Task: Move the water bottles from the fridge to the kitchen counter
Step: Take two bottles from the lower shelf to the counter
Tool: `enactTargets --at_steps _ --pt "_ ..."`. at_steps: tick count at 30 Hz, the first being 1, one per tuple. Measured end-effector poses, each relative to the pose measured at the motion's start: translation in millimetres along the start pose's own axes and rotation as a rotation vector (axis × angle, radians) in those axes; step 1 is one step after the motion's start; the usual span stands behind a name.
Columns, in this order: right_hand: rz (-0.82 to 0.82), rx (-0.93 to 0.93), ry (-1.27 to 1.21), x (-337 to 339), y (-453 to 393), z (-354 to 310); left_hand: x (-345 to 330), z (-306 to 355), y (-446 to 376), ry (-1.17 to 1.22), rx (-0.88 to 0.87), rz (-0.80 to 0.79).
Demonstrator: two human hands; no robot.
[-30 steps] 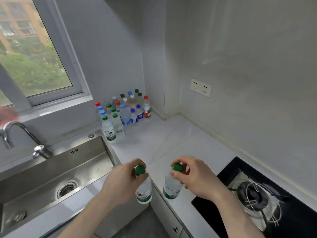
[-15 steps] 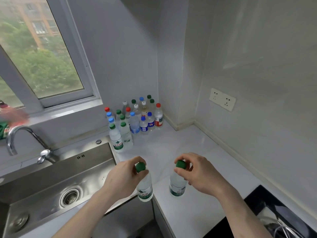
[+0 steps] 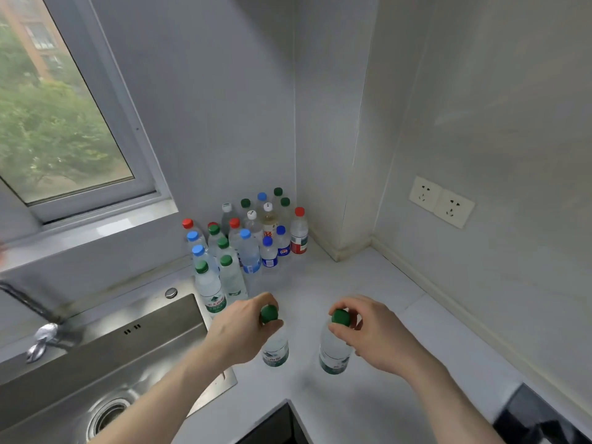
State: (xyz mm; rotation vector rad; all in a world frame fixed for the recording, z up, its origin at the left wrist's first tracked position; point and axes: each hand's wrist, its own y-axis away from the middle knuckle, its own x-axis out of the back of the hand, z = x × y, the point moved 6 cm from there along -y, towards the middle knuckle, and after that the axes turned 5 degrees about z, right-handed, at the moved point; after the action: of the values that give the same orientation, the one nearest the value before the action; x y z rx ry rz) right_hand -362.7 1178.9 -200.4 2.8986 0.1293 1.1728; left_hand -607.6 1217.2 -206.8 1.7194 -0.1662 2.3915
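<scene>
Two hands each grip a green-capped water bottle by the neck above a white kitchen counter [image 3: 378, 283]: left hand [image 3: 240, 331], left bottle [image 3: 275, 350]; right hand [image 3: 378, 334], right bottle [image 3: 333, 350]. A cluster of bottles [image 3: 246, 238] stands in the corner beside a steel sink [image 3: 105, 357].

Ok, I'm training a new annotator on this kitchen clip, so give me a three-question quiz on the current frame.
1. True or false: each hand grips a bottle by its neck, just under a green cap.
2. Where does the bottle cluster stand? A) in the sink B) in the counter corner below the window C) on the stove
3. What is mounted on the right-hand wall?

Key: 1 true: left hand, right hand. 2 B. 3 a double socket.
</scene>
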Motion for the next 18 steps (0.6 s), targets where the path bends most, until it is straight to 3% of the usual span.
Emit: enactTargets --at_steps 8,18 --pt "0.011 -0.051 0.032 -20.9 -78.3 -2.4 -8.4 -35.2 -87.3 -0.11 -0.07 -0.091" --pt "0.001 -0.064 0.099 -49.4 -154.2 -8.3 -21.2 -69.2 -165.8 -0.243 -0.1 -0.085"
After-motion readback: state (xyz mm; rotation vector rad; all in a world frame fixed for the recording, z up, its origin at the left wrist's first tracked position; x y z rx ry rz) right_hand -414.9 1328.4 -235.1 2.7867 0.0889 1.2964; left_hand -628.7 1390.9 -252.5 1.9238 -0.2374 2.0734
